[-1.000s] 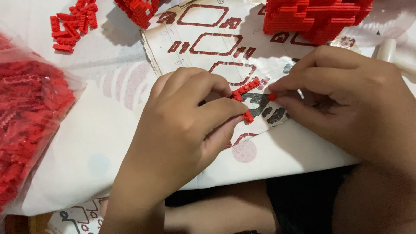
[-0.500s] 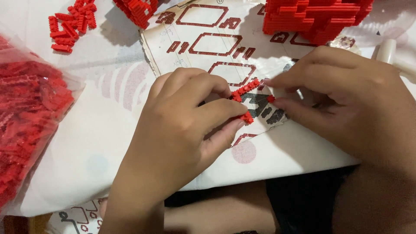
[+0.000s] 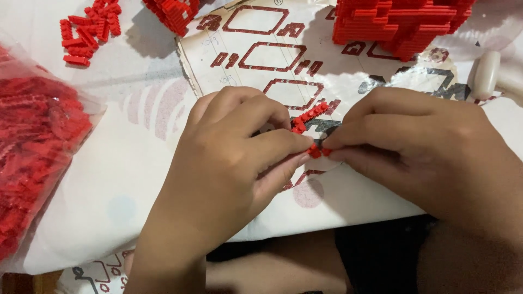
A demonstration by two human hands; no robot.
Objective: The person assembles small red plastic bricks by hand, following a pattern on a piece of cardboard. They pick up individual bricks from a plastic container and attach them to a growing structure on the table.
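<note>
Both of your hands meet over the middle of the printed sheet [image 3: 261, 60], and they pinch the same small chain of red bricks [image 3: 309, 121] between them. Your left hand [image 3: 229, 163] is curled, thumb and forefinger closed on the near end of the chain, which seems to steady it against the paper. Your right hand [image 3: 419, 147] comes in from the other side with its fingertips pressed together on a tiny red piece [image 3: 325, 152] right at that same end, so the two grips touch. The far end of the chain sticks up and away, free of both hands, over one of the outlined shapes on the sheet, probably so you can match it against the drawing. Well apart on the left, a clear bag of loose red bricks [image 3: 38, 147] lies on the tabletop [image 3: 125, 179], within easy reach. A small heap of red pieces [image 3: 87, 30] sits at the top left, and a larger built red block [image 3: 403, 22] stands at the top right, partly on the sheet. A pale, rounded tool [image 3: 487, 73] lies at the right edge; its kind is unclear.
</note>
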